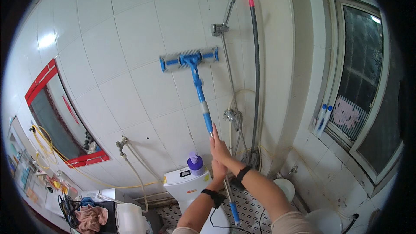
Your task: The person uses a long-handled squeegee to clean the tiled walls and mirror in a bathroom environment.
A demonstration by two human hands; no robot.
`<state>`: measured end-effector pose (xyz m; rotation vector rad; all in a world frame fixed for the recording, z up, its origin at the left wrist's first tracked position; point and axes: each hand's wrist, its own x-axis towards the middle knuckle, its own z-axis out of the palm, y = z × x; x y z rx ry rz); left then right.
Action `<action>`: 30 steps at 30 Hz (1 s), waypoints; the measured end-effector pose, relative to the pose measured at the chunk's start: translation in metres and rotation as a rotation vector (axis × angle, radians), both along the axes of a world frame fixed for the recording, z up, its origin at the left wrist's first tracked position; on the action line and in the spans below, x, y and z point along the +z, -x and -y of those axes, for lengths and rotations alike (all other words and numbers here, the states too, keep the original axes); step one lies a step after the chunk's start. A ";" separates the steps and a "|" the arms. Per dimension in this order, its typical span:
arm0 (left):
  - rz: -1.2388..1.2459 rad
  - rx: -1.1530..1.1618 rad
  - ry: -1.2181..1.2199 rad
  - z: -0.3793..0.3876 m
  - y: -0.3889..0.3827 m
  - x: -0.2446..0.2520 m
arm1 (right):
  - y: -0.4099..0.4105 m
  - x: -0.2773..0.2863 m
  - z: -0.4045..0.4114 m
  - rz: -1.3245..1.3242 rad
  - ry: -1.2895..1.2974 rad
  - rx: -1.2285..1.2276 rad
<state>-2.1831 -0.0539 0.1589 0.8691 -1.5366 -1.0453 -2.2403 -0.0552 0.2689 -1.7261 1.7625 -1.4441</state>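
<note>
Both hands are on the metal pole of a long-handled flat scrubber mop [202,99]. My right hand [220,149] is the upper one, with some fingers extended along the pole. Just below it, my left hand [219,170] wraps the pole. The wide mop head [190,60], with a blue frame and a fringed pad, lies up at the white tiled wall [143,84]. Below my hands the pole runs down to a blue end grip [234,213]. Each wrist wears a black band, and a cable hangs from the left one.
A toilet [182,182] stands below, with a purple pump bottle [195,165] on its tank. Right of the mop are a shower head [230,8], its mixer valve [230,115] and a dark pole with a pink end [255,71]. A red-framed mirror [70,120] hangs left; an open window [360,71] is right.
</note>
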 end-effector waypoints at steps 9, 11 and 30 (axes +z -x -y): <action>-0.059 0.102 0.000 0.043 -0.005 0.052 | -0.010 0.043 0.047 -0.015 0.063 0.057; -0.108 0.071 0.065 0.036 -0.019 0.040 | -0.018 0.030 0.042 0.069 0.046 0.067; -0.017 0.138 0.236 0.087 0.025 0.152 | 0.020 0.156 0.078 -0.059 0.171 0.124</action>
